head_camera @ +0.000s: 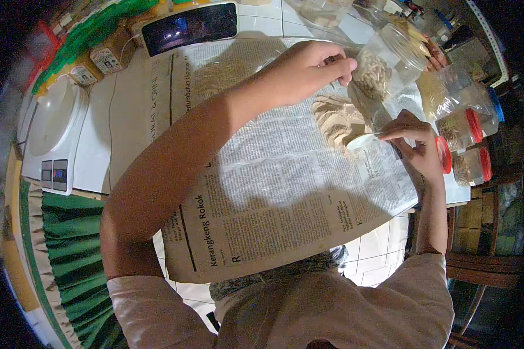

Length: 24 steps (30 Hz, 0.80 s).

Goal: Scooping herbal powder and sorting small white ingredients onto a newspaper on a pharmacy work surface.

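Observation:
A sheet of newspaper (270,187) lies over the table and hangs past its front edge. On its right part sits a heap of pale beige powder (337,115). My right hand (412,139) pinches the handle of a spoon (361,140), whose bowl rests at the heap's lower right side. My left hand (318,67) is above the newspaper, beyond the heap, with its fingers curled; whether it holds something small cannot be told. Just right of it a clear plastic jar (386,61) with pale pieces inside stands open.
A white digital kitchen scale (54,126) stands at the far left. A dark-screened phone or tablet (190,28) lies at the back. Clear jars with red lids (460,126) and a clear plastic bag (445,91) are at the right. Yellow packs (85,72) stand at the back left.

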{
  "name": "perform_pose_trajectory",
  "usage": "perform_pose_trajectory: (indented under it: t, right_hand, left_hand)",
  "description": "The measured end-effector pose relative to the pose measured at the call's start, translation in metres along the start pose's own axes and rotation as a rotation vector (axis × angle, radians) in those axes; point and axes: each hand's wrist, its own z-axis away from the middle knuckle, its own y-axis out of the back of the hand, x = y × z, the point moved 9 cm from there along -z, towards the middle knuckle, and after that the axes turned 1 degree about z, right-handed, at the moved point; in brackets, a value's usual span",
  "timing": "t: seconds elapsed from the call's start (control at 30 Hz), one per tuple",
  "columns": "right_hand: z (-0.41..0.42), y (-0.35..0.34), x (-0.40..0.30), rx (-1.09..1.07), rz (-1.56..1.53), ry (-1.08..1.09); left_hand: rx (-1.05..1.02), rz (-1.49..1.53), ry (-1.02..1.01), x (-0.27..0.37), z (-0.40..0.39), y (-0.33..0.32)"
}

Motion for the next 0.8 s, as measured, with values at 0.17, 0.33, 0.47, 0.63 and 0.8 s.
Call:
perform_pose_trajectory:
  t: [0.17, 0.33, 0.47, 0.63, 0.8]
  right_hand:
    - [-0.002, 0.003, -0.010, 0.032, 0.072, 0.078]
    - [0.003, 0.005, -0.008, 0.074, -0.090, -0.019]
    - [-0.003, -0.005, -0.028, 0.014, -0.012, 0.063]
    - [-0.004, -0.002, -0.032, 0.060, 0.101, 0.092]
    - [-0.006, 0.003, -0.044, 0.099, 0.033, 0.088]
  left_hand:
    - [-0.012, -0.007, -0.013, 0.002, -0.001, -0.002]
    - [-0.010, -0.027, 0.014, 0.000, -0.001, -0.001]
    - [-0.007, -0.005, 0.017, -0.001, 0.000, -0.001]
    - [-0.025, -0.020, 0.013, -0.001, -0.001, -0.002]
    - [-0.007, 0.049, -0.001, 0.000, 0.000, -0.002]
